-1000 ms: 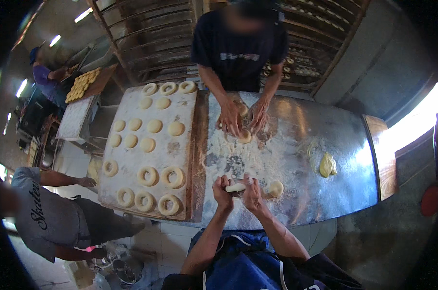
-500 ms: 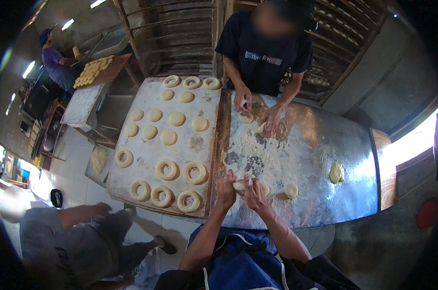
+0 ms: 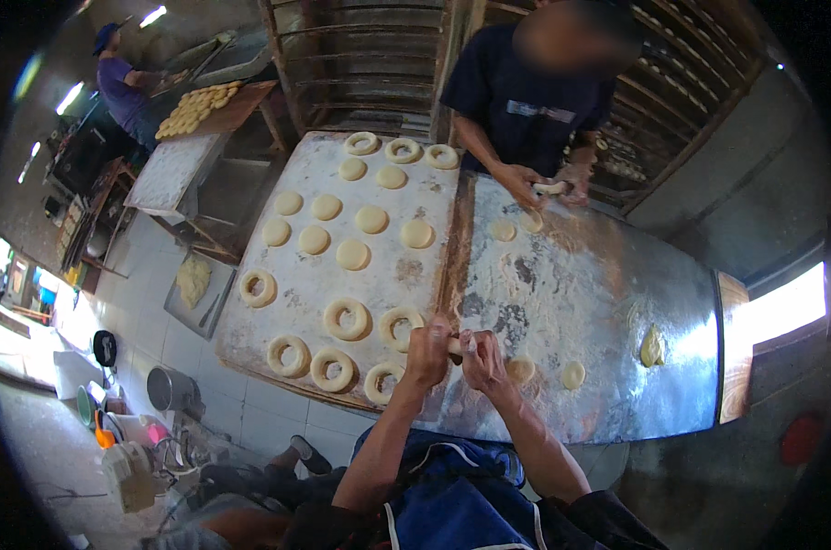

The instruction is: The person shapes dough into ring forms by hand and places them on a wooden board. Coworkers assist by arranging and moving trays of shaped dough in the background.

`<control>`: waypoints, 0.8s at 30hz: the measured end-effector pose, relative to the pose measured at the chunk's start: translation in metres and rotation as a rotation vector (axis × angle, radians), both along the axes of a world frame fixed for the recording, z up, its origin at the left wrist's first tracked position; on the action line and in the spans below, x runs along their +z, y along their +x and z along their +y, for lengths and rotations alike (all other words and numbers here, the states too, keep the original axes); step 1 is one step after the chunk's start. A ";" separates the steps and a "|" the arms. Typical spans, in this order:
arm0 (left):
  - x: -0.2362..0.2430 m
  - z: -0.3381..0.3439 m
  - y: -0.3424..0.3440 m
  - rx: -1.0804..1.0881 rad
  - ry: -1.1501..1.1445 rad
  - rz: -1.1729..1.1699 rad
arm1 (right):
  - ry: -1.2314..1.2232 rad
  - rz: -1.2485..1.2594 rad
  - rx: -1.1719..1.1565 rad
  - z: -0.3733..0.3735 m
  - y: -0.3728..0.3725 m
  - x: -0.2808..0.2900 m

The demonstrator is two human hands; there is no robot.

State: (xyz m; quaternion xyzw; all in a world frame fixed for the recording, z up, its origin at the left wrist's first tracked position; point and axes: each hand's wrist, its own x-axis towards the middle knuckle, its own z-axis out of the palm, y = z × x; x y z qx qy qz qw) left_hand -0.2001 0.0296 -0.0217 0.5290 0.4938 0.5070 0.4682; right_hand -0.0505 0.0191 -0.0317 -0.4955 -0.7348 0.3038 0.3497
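I have the left hand [image 3: 426, 354] and right hand [image 3: 483, 361] gripping one dough piece [image 3: 455, 346] over the desk's [image 3: 608, 302] near left.

Slatted wooden racks [image 3: 365, 66] stand behind the far edge of the metal worktop [image 3: 617, 394]. A grey wall [image 3: 709, 183] rises past its far right corner, and white daylight glares through an opening [image 3: 787, 307] beyond the right edge. Off the left edge, a pale tiled floor [image 3: 260, 403] reaches toward a smaller table [image 3: 172, 179], with tube lights [image 3: 70, 98] lit farther back.
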 end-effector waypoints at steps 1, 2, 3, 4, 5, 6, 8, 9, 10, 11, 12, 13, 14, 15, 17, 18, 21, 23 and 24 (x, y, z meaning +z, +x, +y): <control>0.002 0.003 -0.003 0.033 0.038 -0.010 | 0.023 -0.126 0.111 0.000 -0.002 0.000; 0.003 0.005 -0.008 0.088 0.074 -0.042 | -0.042 -0.101 0.187 0.004 -0.003 -0.001; 0.004 0.008 -0.007 0.119 -0.031 -0.610 | 0.095 0.053 0.140 0.002 -0.007 -0.002; 0.004 0.010 -0.012 0.119 -0.089 -0.747 | 0.203 0.066 0.113 0.005 -0.012 -0.005; 0.004 0.012 -0.016 0.115 -0.144 -0.883 | 0.373 0.136 0.098 0.006 -0.018 -0.007; 0.004 0.012 -0.024 0.100 -0.184 -1.021 | 0.422 0.080 0.039 0.009 -0.025 -0.009; 0.004 0.011 -0.038 0.138 -0.103 -0.345 | 0.622 -0.175 0.127 0.020 -0.034 -0.010; 0.004 0.012 -0.047 0.155 0.010 -0.155 | 0.622 -0.192 0.144 0.022 -0.041 -0.008; 0.004 0.013 -0.055 0.176 0.120 0.035 | 0.383 -0.004 0.206 0.026 -0.050 -0.005; 0.003 0.012 -0.064 0.175 -0.083 -0.228 | 0.078 0.189 0.230 0.027 -0.059 0.000; 0.004 0.010 -0.072 0.226 -0.045 -0.338 | -0.124 0.253 0.218 0.030 -0.071 0.006; 0.004 0.009 -0.081 0.274 0.000 -0.446 | -0.234 0.332 0.216 0.033 -0.084 0.014; 0.005 0.007 -0.089 0.305 0.071 -0.550 | -0.266 0.359 0.219 0.036 -0.099 0.024; 0.005 0.007 -0.096 0.336 0.208 -0.479 | -0.304 0.258 0.263 0.047 -0.110 0.035; 0.010 0.003 -0.131 0.362 0.058 -0.359 | -0.385 0.452 0.262 0.050 -0.144 0.053; 0.013 0.000 -0.152 0.390 -0.059 -0.296 | -0.288 0.425 0.337 0.053 -0.156 0.061; 0.023 0.006 -0.202 0.622 -0.010 -0.269 | -0.193 0.324 0.430 0.075 -0.189 0.078; 0.027 0.024 -0.228 0.792 -0.051 -0.043 | -0.359 0.275 0.372 0.088 -0.211 0.082; 0.028 0.028 -0.235 0.814 -0.152 0.215 | -0.349 0.117 0.285 0.090 -0.220 0.082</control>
